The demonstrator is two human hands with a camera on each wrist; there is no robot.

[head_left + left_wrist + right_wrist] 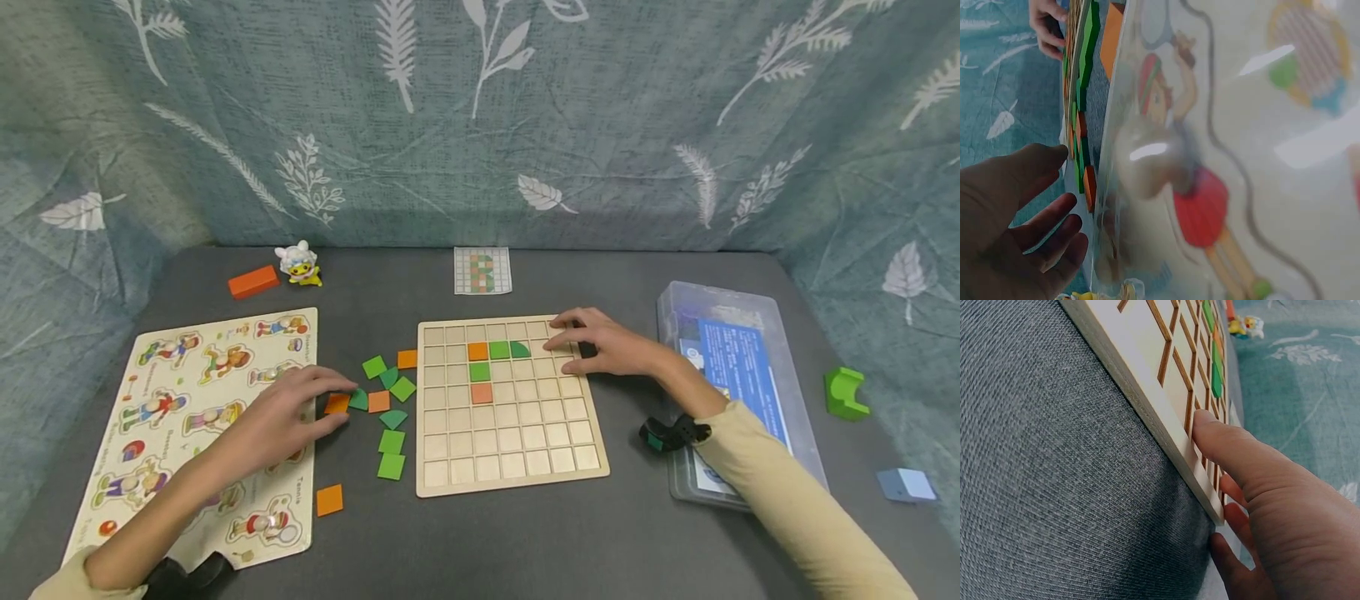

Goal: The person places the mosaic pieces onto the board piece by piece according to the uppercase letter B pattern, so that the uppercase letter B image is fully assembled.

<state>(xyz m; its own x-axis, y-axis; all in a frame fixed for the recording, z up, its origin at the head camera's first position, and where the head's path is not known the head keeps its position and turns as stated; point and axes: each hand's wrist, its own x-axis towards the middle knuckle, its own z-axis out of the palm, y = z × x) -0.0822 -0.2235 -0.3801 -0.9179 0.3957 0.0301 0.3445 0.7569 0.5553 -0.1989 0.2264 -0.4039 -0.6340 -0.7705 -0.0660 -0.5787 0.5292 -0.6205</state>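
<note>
Both hands are low over the grey table, well apart, one on each side of the wooden grid board (pixel 517 467). The left hand (pixel 288 412) lies left of the board among the loose tiles, fingers fairly straight and spread, its fingertips touching an orange tile (pixel 337 403) and a green quarter-round tile (pixel 359 400); whether it pinches either one I cannot tell. The right hand (pixel 607 346) rests on the board's far right corner, thumb pressed flat on the top face at the edge, the other fingers lightly bent beside it and gripping nothing.

The board lies flat and square to the person, near enough square itself, so it has no clear long axis. In its cells sit an orange tile (pixel 477 351), a green square (pixel 498 350) and a green quarter-round (pixel 521 349) in one row near the far edge; below the first orange come a green square (pixel 480 372) and a paler orange one (pixel 482 392).

Left of the board, more green and orange tiles lie scattered, and further left a picture puzzle board (pixel 161 354) of sports figures; its small captions are mostly too small to read, though one near the front seems to say "Tennis". Beyond the board lies a pattern card (pixel 482 270). Right of the board stands a clear plastic box (pixel 738 333) with a blue label, its writing illegible.
</note>
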